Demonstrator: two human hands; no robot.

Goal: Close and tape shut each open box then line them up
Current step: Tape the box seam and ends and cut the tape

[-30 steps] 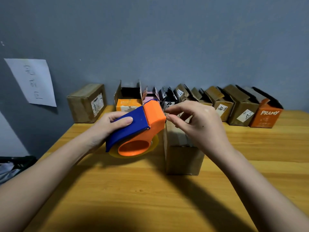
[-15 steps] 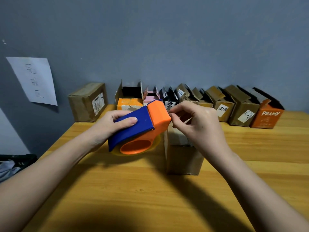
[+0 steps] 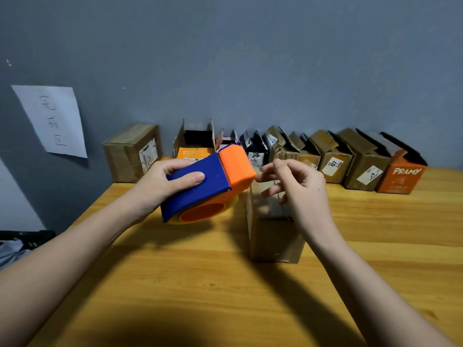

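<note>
The wooden surface (image 3: 375, 246) is carrying a row of open boxes (image 3: 325, 156) at twelve o'clock, the rightmost orange box (image 3: 400, 177) reading "PRAMY", another's label (image 3: 332, 166) "07". A brown box (image 3: 273, 234) is standing at center. The left hand (image 3: 160, 186) is gripping the blue-orange tape dispenser (image 3: 213, 186); the right hand (image 3: 298, 186) is pinching at its mouth, the tape itself unseeable.

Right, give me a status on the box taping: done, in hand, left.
Done: one closed box stands at the row's left end. In hand: the left hand grips the tape dispenser while the right hand picks at its front edge above the box in front. Left: the open boxes along the wall, through the orange PRAMY box.
</note>
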